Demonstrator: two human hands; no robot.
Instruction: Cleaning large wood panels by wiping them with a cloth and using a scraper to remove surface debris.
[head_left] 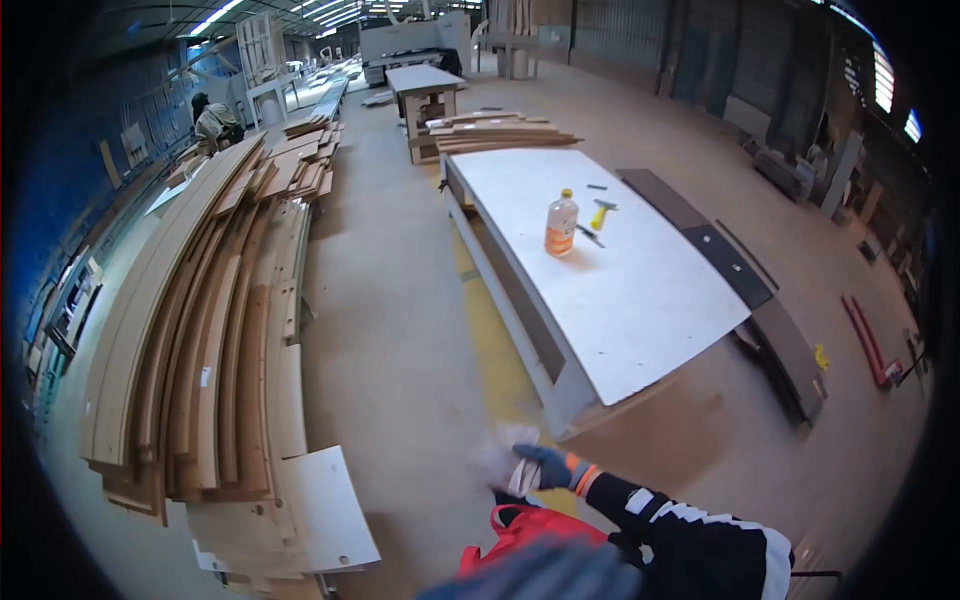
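My right hand [545, 466], in a dark glove with an orange cuff, is closed on a pale rag [515, 462] near the front end of the white-topped table [650, 330]. The rag's upper part is smeared by motion. A bit of dark sleeve shows under the rag; my left hand cannot be made out there. Farther up the tabletop stands a clear bottle [562, 225] with orange liquid and a yellow cap. Beside it lie a yellow-handled scraper [601, 214] and a thin dark tool [591, 237]. Red cloth [535, 530] hangs close to my body.
Long brown boards [200, 360] are stacked at left, with a white panel [335, 510] at their near end. Dark panels [740, 265] lie along the table's right side. Behind it are another board stack [500, 130] and a worktable [425, 78]. A person [215, 122] bends at far left.
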